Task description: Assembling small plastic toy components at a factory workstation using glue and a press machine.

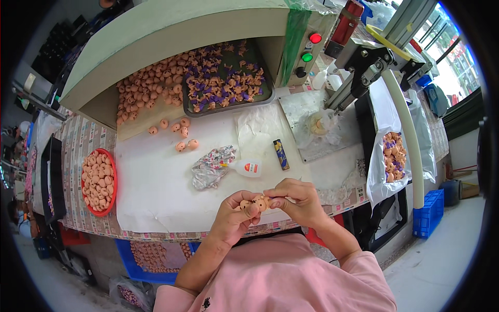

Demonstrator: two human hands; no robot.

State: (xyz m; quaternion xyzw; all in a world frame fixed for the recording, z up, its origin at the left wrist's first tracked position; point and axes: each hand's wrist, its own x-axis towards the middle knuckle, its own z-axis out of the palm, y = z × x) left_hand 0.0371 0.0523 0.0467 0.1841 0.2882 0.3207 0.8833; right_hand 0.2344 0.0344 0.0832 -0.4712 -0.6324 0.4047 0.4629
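Observation:
My left hand (237,213) is closed around a small peach-coloured doll head (259,202) with dark holes in it, held just above the table's front edge. Another rounded peach piece sits between the same fingers. From the other side, my right hand (297,199) pinches a small doll part against the head. A bit of purple shows there, but the fingers hide most of the part. Beyond my hands lie a white squeeze bottle (248,168), a crumpled patterned cloth (212,169) and a dark blue-and-yellow packet (281,154).
Doll heads (148,83) and a black tray (228,108) of peach-and-purple doll bodies fill the open machine housing. A red basket (114,183) of heads stands left. At right are a metal press (358,78), a lined box (378,171) of pieces and a blue crate (429,214).

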